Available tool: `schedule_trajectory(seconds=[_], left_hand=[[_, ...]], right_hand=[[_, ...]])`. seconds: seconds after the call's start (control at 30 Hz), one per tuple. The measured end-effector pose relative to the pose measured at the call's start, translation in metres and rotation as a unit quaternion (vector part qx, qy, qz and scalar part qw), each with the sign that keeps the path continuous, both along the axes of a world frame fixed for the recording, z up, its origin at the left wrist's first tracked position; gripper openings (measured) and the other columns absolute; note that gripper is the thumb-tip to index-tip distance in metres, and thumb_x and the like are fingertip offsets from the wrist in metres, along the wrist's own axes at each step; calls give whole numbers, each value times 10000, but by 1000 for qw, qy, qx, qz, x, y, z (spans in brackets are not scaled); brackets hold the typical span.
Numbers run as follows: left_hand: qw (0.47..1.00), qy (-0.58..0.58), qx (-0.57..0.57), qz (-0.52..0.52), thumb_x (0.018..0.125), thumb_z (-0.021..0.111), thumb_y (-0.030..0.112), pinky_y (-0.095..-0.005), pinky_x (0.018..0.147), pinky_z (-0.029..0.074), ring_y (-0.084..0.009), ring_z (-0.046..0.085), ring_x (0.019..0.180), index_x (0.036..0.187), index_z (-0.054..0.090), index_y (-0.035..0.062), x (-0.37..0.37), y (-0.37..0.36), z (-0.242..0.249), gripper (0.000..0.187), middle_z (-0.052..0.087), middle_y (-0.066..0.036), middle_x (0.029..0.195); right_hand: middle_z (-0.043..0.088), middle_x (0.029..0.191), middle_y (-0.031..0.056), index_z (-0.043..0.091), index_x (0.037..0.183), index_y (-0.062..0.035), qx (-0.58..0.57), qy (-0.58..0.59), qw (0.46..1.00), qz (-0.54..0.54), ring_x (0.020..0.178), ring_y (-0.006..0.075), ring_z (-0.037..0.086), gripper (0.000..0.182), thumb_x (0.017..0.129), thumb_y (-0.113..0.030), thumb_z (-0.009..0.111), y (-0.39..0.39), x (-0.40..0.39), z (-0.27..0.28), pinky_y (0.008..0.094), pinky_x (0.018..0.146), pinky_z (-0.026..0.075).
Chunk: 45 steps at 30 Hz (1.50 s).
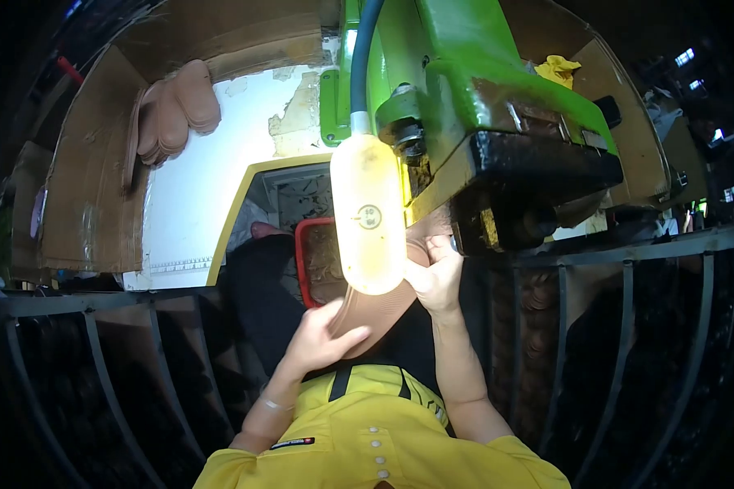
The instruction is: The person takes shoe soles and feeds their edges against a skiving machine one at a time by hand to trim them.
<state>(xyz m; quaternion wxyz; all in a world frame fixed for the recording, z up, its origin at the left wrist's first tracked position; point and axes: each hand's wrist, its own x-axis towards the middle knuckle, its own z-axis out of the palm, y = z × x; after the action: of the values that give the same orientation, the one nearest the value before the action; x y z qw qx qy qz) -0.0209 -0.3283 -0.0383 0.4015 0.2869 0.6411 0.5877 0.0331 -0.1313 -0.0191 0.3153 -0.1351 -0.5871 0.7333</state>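
My left hand (322,334) grips the near end of a brown shoe sole (382,319) with ribbed lines, its thumb lying across the top and its fingers partly hidden underneath. Several edges show along that side, so it may be a stack of soles. At the far end, my right hand (437,279) is closed on the same piece, close beneath the black head (538,163) of a green machine (473,73). A bright lamp (369,220) hangs in front and hides part of the sole.
Stacked brown soles (175,114) lean at the left in a cardboard box (94,179) on the white table (192,220). Below the lamp is a red bin (303,265) with scraps. Metal racks (628,326) flank both sides. Yellow cloth (558,70) lies behind the machine.
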Motion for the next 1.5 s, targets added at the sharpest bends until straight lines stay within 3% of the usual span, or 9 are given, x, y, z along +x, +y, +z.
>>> schedule_trajectory(seconds=[0.1, 0.2, 0.3, 0.4, 0.6, 0.8, 1.17, 1.2, 1.5], left_hand=[[994, 17, 70, 81, 839, 663, 102, -294, 975, 408, -148, 547, 1088, 1249, 523, -50, -8, 55, 18, 459, 616, -115, 1141], [991, 70, 61, 92, 877, 646, 135, -252, 769, 469, -92, 573, 838, 1111, 619, -29, -12, 86, 14, 287, 656, -73, 930], [968, 128, 115, 180, 890, 640, 131, -216, 621, 439, -49, 509, 665, 988, 656, -37, -3, 104, 10, 195, 623, -13, 763], [972, 66, 124, 186, 901, 621, 100, -198, 624, 424, -36, 507, 689, 1038, 653, -41, 3, 99, 4, 199, 637, -3, 813], [967, -9, 188, 171, 889, 560, 7, -162, 645, 391, -13, 472, 712, 1232, 542, -77, 0, 85, -12, 354, 621, 7, 934], [980, 23, 170, 103, 839, 638, 23, -254, 855, 473, -124, 591, 920, 1217, 541, -70, -12, 65, 2, 401, 624, -69, 1088], [965, -43, 173, 192, 815, 651, 12, -257, 835, 474, -125, 614, 904, 1077, 589, -61, -47, 11, 21, 279, 660, -98, 988], [965, -38, 164, 199, 821, 646, 14, -253, 827, 475, -119, 615, 892, 1067, 587, -59, -51, 2, 15, 264, 662, -97, 984], [975, -123, 63, 175, 790, 703, -32, -269, 778, 515, -116, 630, 825, 863, 573, -18, -28, -44, -28, 149, 670, -111, 918]], right_hand=[[659, 948, 65, 615, 993, 20, 30, -38, 999, -14, 849, 130, 625, 261, 755, 17, 722, -4, 8, -8, 259, 780, 500], [618, 1084, 98, 503, 1187, 25, 50, -58, 992, -100, 992, 155, 597, 433, 810, -48, 702, -6, 27, -19, 290, 892, 464], [627, 1092, 107, 528, 1190, 42, -4, -103, 995, -16, 1005, 183, 599, 449, 798, -82, 709, -34, 73, -32, 313, 912, 460], [631, 1110, 122, 568, 1155, 53, -78, -219, 967, 106, 1019, 189, 600, 414, 784, -71, 705, -59, 126, -51, 316, 902, 467], [643, 1008, 132, 546, 1036, 54, -193, -121, 970, -80, 887, 158, 627, 368, 727, -72, 701, -19, 171, -30, 290, 806, 507], [613, 968, 95, 535, 1040, 36, -100, -92, 978, -156, 898, 134, 592, 376, 746, -136, 695, 35, 134, 5, 250, 819, 458], [630, 987, 35, 557, 1121, 40, -48, -26, 999, -5, 863, 75, 577, 367, 776, -33, 658, 45, 48, 1, 225, 793, 446], [601, 1122, 77, 532, 1178, 30, -53, -26, 998, -23, 1059, 172, 566, 465, 724, 39, 631, 31, 36, 13, 301, 950, 421], [666, 774, 109, 611, 880, 136, 41, -30, 998, 44, 691, 169, 660, 127, 754, 132, 628, 11, 4, 2, 271, 673, 540]])
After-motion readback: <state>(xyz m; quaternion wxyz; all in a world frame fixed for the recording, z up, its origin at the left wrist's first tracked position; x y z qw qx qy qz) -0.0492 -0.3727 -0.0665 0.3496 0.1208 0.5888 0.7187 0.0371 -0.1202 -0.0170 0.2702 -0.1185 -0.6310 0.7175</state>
